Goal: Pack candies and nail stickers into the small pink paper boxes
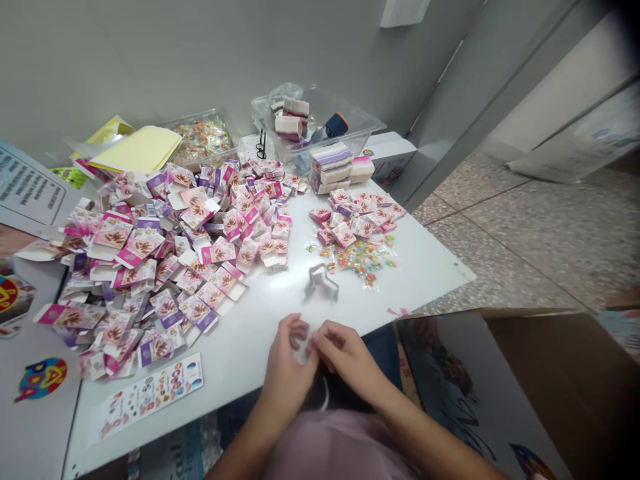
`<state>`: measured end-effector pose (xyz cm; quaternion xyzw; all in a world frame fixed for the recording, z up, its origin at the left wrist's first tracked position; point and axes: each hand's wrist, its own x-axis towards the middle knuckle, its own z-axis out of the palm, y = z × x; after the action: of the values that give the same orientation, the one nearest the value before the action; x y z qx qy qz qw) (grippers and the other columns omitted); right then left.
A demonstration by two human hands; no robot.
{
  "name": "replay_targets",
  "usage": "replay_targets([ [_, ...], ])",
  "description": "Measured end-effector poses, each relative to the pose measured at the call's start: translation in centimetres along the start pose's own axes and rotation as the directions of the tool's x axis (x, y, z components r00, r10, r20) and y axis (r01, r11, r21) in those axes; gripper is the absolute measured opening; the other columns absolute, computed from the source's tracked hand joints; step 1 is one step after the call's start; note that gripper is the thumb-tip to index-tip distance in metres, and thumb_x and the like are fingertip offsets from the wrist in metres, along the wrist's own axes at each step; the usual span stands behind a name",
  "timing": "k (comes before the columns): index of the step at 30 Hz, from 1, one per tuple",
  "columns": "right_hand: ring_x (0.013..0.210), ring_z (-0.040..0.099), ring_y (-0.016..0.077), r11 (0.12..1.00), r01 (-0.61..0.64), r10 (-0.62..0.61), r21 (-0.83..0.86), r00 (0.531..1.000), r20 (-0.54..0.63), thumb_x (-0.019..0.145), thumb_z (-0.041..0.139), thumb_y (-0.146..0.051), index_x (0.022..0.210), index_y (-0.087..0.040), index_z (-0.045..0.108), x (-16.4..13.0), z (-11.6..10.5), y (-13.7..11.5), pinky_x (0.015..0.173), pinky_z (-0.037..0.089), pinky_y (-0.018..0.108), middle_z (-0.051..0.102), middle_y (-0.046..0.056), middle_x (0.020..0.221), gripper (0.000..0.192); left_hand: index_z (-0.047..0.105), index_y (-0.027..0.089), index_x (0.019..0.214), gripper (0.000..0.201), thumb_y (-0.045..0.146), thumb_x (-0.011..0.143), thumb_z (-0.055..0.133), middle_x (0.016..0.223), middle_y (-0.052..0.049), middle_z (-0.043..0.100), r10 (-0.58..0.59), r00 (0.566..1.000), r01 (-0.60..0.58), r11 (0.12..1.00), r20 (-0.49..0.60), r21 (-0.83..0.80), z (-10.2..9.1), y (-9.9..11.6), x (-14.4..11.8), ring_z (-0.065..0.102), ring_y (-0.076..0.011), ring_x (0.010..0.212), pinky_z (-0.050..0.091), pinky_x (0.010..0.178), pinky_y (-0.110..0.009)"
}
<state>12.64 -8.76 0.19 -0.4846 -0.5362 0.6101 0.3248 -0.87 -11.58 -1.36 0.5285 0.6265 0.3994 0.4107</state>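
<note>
Near the table's front edge, my left hand (291,363) and my right hand (345,357) meet at the fingertips. The fingers of the left curl inward, its thumb against the fingers of the right. My right hand is closed in a pinch; whatever lies between the fingertips is hidden or too small to name. Just beyond them lies a grey bent strip with angled corners (321,283). Small clear packets of colourful beads (363,257) are spread behind it. Several small pink printed boxes (357,217) lie in a group behind the packets.
A big heap of small pink and purple boxes (165,247) covers the table's left. Clear bins hold colourful packets (203,140) and bundled cards (289,127). Paper stacks (331,167) stand by the wall. A printed card strip (150,397) lies front left; an open carton (530,333) stands right.
</note>
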Motion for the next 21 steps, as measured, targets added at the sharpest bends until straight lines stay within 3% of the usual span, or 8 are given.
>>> replay_targets([
  [3, 0.057, 0.049, 0.0129, 0.958, 0.172, -0.219, -0.228, 0.954, -0.203, 0.094, 0.053, -0.038, 0.072, -0.017, 0.058, 0.4, -0.8, 0.9, 0.055, 0.041, 0.025, 0.056, 0.001, 0.064, 0.03, 0.048, 0.019, 0.114, 0.032, 0.027, 0.086, 0.06, 0.103, -0.008, 0.061, 0.03, 0.999, -0.022, 0.987, -0.042, 0.161, -0.4, -0.5, -0.1, 0.059, -0.0208, 0.091, 0.047, 0.078, -0.036],
  [5, 0.07, 0.054, 0.0169, 0.848, 0.283, -0.451, -0.449, 0.83, -0.328, 0.093, 0.054, -0.031, 0.087, -0.018, 0.06, 1.1, -1.7, 1.2, 0.067, 0.046, 0.03, 0.06, 0.005, 0.081, 0.016, 0.047, 0.02, 0.114, 0.031, 0.027, 0.087, 0.059, 0.104, -0.008, 0.059, 0.056, 0.997, -0.044, 0.979, -0.056, 0.197, -0.6, -0.7, -0.2, 0.059, -0.0202, 0.09, 0.047, 0.076, -0.035],
  [7, 0.082, 0.055, 0.0208, 0.744, 0.27, -0.572, -0.612, 0.729, -0.374, 0.091, 0.057, -0.03, 0.107, -0.017, 0.057, 2.2, -2.7, 1.4, 0.075, 0.049, 0.036, 0.06, 0.011, 0.1, 0.021, 0.047, 0.02, 0.114, 0.03, 0.028, 0.088, 0.057, 0.103, -0.007, 0.059, 0.064, 0.996, -0.05, 0.976, -0.062, 0.212, -0.7, -0.8, -0.1, 0.058, -0.0189, 0.085, 0.048, 0.073, -0.034],
  [10, 0.096, 0.056, 0.0265, 0.66, 0.186, -0.605, -0.728, 0.706, -0.369, 0.088, 0.062, -0.037, 0.122, -0.013, 0.053, 4.9, -3.8, 1.8, 0.082, 0.051, 0.043, 0.055, 0.017, 0.115, 0.043, 0.049, 0.02, 0.114, 0.028, 0.029, 0.089, 0.056, 0.099, -0.006, 0.058, 0.062, 0.996, -0.047, 0.971, -0.058, 0.233, -0.6, -0.9, 0.4, 0.056, -0.0164, 0.075, 0.047, 0.066, -0.031],
  [15, 0.092, 0.062, 0.0237, 0.569, 0.31, -0.696, -0.761, 0.675, -0.245, 0.096, 0.049, -0.023, 0.1, -0.018, 0.068, 7.5, -4.3, 2.2, 0.082, 0.052, 0.041, 0.067, 0.01, 0.094, 0.02, 0.048, 0.02, 0.115, 0.028, 0.026, 0.089, 0.057, 0.101, -0.006, 0.056, 0.135, 0.986, -0.111, 0.97, -0.097, 0.218, -0.6, -0.9, 0.9, 0.057, -0.0167, 0.079, 0.048, 0.065, -0.029],
  [17, 0.093, 0.063, 0.023, 0.552, 0.359, -0.752, -0.753, 0.605, -0.263, 0.095, 0.05, -0.017, 0.103, -0.02, 0.069, 6.7, -4.6, 1.8, 0.083, 0.052, 0.041, 0.068, 0.01, 0.097, 0.021, 0.047, 0.02, 0.118, 0.032, 0.021, 0.087, 0.058, 0.112, -0.01, 0.053, 0.248, 0.952, -0.206, 0.952, -0.18, 0.224, -1.0, -0.6, 0.8, 0.057, -0.0202, 0.096, 0.051, 0.075, -0.032],
  [19, 0.096, 0.064, 0.0238, 0.518, 0.43, -0.807, -0.739, 0.532, -0.257, 0.09, 0.056, -0.011, 0.11, -0.023, 0.068, 5.0, -5.4, 1.1, 0.085, 0.051, 0.042, 0.068, 0.009, 0.103, 0.027, 0.045, 0.02, 0.123, 0.044, 0.018, 0.083, 0.064, 0.124, -0.014, 0.048, 0.388, 0.876, -0.305, 0.906, -0.286, 0.293, -1.4, 0.0, 0.9, 0.051, -0.0256, 0.116, 0.049, 0.091, -0.04],
  [21, 0.095, 0.065, 0.0243, 0.484, 0.508, -0.831, -0.713, 0.522, -0.192, 0.087, 0.058, -0.006, 0.116, -0.026, 0.067, 3.2, -6.4, 0.1, 0.082, 0.052, 0.042, 0.068, 0.009, 0.105, 0.036, 0.04, 0.019, 0.133, 0.065, 0.018, 0.076, 0.073, 0.134, -0.018, 0.043, 0.5, 0.797, -0.387, 0.854, -0.34, 0.349, -1.8, 0.7, 1.2, 0.044, -0.0309, 0.128, 0.042, 0.102, -0.049],
])
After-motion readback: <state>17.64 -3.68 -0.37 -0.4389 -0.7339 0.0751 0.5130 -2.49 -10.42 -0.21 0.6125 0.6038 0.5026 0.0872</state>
